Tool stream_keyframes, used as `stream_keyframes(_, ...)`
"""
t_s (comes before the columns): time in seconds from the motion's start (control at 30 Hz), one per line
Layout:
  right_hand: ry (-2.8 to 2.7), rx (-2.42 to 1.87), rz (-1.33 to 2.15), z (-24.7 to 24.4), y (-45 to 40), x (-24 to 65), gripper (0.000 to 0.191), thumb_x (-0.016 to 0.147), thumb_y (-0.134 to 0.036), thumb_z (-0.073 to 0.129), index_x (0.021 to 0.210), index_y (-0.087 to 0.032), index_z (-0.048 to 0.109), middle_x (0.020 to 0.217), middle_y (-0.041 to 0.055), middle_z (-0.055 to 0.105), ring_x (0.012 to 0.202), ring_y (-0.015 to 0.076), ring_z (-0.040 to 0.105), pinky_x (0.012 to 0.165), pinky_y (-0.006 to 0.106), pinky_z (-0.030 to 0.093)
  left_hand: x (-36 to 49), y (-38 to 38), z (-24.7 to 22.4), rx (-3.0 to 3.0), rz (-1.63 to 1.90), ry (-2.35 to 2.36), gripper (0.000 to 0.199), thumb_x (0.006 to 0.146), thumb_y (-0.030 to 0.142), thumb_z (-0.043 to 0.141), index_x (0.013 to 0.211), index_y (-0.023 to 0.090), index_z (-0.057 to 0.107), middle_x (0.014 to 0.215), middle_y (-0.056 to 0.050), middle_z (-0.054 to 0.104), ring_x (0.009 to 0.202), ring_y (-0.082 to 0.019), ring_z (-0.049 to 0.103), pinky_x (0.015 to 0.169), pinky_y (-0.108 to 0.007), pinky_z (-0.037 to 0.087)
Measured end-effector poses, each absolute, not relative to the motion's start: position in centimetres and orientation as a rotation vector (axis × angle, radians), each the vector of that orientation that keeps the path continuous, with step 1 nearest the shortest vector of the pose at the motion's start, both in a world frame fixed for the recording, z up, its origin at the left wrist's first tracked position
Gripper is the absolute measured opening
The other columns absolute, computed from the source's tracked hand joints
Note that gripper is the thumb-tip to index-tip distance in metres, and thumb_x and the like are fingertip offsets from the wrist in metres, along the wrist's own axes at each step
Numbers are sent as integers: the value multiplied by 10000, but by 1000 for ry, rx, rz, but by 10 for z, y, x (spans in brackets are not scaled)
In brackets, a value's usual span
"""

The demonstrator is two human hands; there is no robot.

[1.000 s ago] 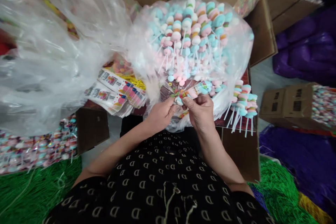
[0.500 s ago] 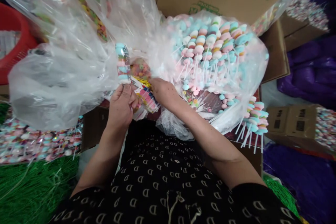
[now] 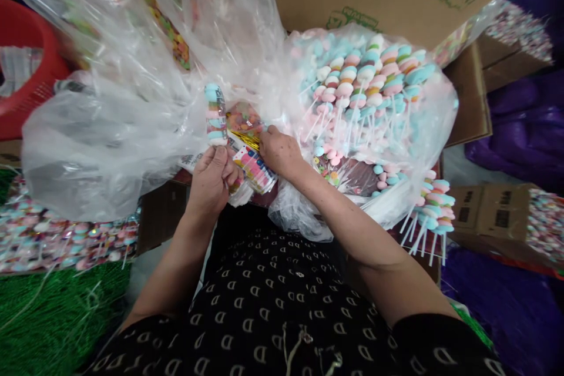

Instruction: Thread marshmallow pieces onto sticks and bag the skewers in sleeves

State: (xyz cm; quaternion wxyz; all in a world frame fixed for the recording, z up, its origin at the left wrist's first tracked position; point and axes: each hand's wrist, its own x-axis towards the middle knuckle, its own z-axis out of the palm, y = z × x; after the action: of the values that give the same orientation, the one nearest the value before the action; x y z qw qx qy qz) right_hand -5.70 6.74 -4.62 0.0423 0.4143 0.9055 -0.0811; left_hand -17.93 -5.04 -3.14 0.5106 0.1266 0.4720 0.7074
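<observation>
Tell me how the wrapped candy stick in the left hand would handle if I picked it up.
The wrapped candy stick is probably fairly stiff, since it stands upright above the left hand without drooping. It likely feels light for its size, as the stacked discs look like puffy candy. Its glossy film may be slightly slippery.

One candy skewer (image 3: 215,114), stacked pale blue, pink and white discs, stands upright left of frame centre, held at its lower end in the left hand (image 3: 211,182). A stack of multicoloured printed card sleeves (image 3: 254,170) lies just right of it, touching the right hand (image 3: 279,153). Further pastel skewers (image 3: 365,88) fill a clear plastic bag (image 3: 423,129) right of centre.
</observation>
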Motion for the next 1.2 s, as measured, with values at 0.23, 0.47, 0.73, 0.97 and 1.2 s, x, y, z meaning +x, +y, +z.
stream_keyframes(0.23, 2845, 1399, -486, -48, 71, -44, 258, 993, -128, 504, 1082, -126, 746, 1025, 148, 795, 920, 268, 723, 765, 320, 463, -176, -52, -30, 313, 1708, 1140, 348, 1002, 343, 756, 724, 183, 622, 461, 103, 379, 358, -56, 383, 470, -183, 475)
stream_keyframes(0.47, 2905, 1429, -736, -57, 76, -29, 203, 974, -121, 545, 972, -169, 742, 895, 74, 800, 794, 212, 711, 708, 284, 416, -176, -52, -30, 344, 1687, 1143, 347, 999, 361, 757, 727, 180, 641, 437, 106, 376, 362, -60, 380, 505, -198, 498)
stream_keyframes(0.73, 2953, 1445, -917, -61, 74, -25, 245, 990, -151, 573, 1151, -161, 758, 951, 64, 824, 832, 204, 739, 770, 279, 489, -177, -52, -39, 411, 1719, 1068, 339, 999, 386, 758, 747, 178, 666, 448, 103, 373, 367, -64, 387, 501, -208, 482)
stream_keyframes(0.97, 2818, 1752, -844, -56, 70, -40, 337, 1064, -367, 585, 1285, -184, 764, 941, 78, 843, 932, 269, 802, 870, 343, 561, -177, -52, -37, 399, 1690, 1087, 351, 1012, 369, 739, 732, 188, 629, 458, 102, 360, 375, -71, 391, 510, -218, 481)
stream_keyframes(1.2, 2694, 1864, -808, -54, 68, -59, 367, 1059, -416, 603, 1307, -187, 747, 981, 87, 847, 977, 290, 801, 888, 361, 574, -178, -52, -36, 423, 1683, 1101, 338, 944, 398, 813, 742, 186, 646, 452, 102, 385, 393, -68, 398, 519, -214, 494)
